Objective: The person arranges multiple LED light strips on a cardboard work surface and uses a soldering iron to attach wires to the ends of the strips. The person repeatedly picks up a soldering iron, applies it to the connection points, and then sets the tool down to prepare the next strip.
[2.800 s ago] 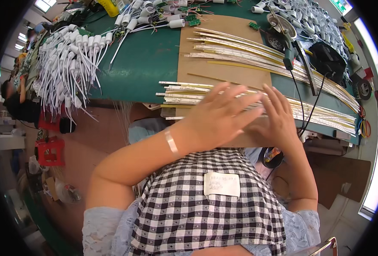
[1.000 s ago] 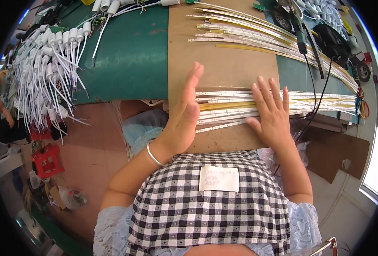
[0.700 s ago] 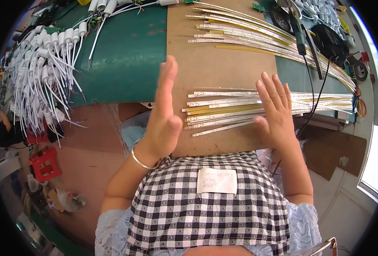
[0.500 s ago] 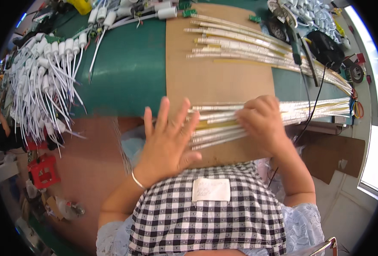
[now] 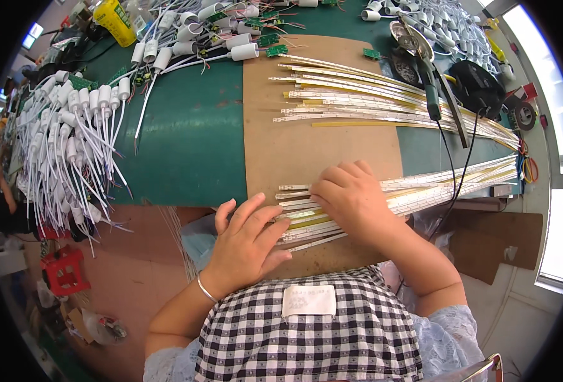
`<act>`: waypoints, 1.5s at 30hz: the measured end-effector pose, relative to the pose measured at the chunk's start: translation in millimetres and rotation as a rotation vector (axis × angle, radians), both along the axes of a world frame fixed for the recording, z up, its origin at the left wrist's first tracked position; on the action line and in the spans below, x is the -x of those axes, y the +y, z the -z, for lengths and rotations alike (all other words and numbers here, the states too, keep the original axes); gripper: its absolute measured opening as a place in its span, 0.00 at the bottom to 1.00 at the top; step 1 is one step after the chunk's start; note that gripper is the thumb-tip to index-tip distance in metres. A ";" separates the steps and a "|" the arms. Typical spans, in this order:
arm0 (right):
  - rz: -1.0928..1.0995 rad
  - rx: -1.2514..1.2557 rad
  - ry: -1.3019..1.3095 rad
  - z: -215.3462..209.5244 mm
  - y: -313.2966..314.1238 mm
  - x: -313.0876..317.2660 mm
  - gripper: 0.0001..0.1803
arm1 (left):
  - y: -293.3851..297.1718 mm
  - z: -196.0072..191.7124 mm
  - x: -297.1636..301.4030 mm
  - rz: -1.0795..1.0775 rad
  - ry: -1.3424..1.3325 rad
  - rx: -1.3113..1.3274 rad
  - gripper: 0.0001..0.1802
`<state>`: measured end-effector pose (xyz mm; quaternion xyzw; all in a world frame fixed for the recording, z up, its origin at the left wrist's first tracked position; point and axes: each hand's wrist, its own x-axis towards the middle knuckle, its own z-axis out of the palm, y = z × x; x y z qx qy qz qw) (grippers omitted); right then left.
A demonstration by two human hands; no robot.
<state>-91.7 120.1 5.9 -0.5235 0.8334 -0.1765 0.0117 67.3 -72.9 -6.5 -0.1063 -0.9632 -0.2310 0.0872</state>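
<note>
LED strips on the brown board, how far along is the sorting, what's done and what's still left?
Looks done: a far bundle of strips lies fanned out on the board, untouched. In hand: the right hand is closed over the near bundle, and the left hand lies flat on its ends at the board's edge. Left: these ends are uneven, so squaring them up seems unfinished.

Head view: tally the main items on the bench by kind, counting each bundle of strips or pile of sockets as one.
Bundles of long pale strips: 2, near and far
Brown cardboard sheet: 1
Piles of white wired sockets: 1
Yellow bottle: 1
Hands on near bundle: 2, left hand, right hand
Total: 7
</note>
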 end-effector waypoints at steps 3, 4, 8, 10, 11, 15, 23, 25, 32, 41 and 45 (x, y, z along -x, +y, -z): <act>0.085 0.202 0.007 -3.3 -1.9 -2.1 0.08 | -3.6 -5.2 6.7 -0.038 0.057 -0.075 0.20; 0.064 0.178 -0.003 -6.5 2.6 -1.0 0.08 | -4.7 -5.5 9.9 -0.056 0.079 -0.095 0.17; -0.043 0.090 -0.001 -11.6 27.9 0.0 0.07 | -3.0 -9.6 27.4 -0.057 0.135 -0.132 0.07; -0.065 0.061 0.013 -9.9 33.0 -4.7 0.06 | -0.6 -10.7 32.9 -0.045 0.133 -0.128 0.05; -0.052 0.051 0.015 -9.2 35.3 -8.8 0.06 | 0.5 -10.1 34.4 -0.050 0.124 -0.128 0.04; -0.018 0.057 -0.013 -12.8 35.1 -16.8 0.02 | 2.9 -13.2 41.9 -0.121 0.135 -0.059 0.03; -0.032 0.018 0.059 -11.3 19.9 4.6 0.09 | 3.6 -10.4 33.9 -0.050 0.040 -0.056 0.04; -0.086 -0.047 0.079 -12.8 19.6 9.6 0.09 | 6.6 -7.8 31.2 -0.053 0.049 -0.088 0.05; -0.155 -0.218 0.115 -25.6 13.0 12.3 0.06 | 4.8 -0.3 29.7 -0.218 0.130 -0.225 0.07; -0.187 -0.399 0.108 -27.4 -3.3 20.3 0.04 | 1.0 6.3 30.1 -0.145 0.130 -0.215 0.07; -0.142 -0.359 0.092 -26.9 3.9 17.5 0.05 | 1.2 11.9 30.9 -0.138 0.142 -0.298 0.07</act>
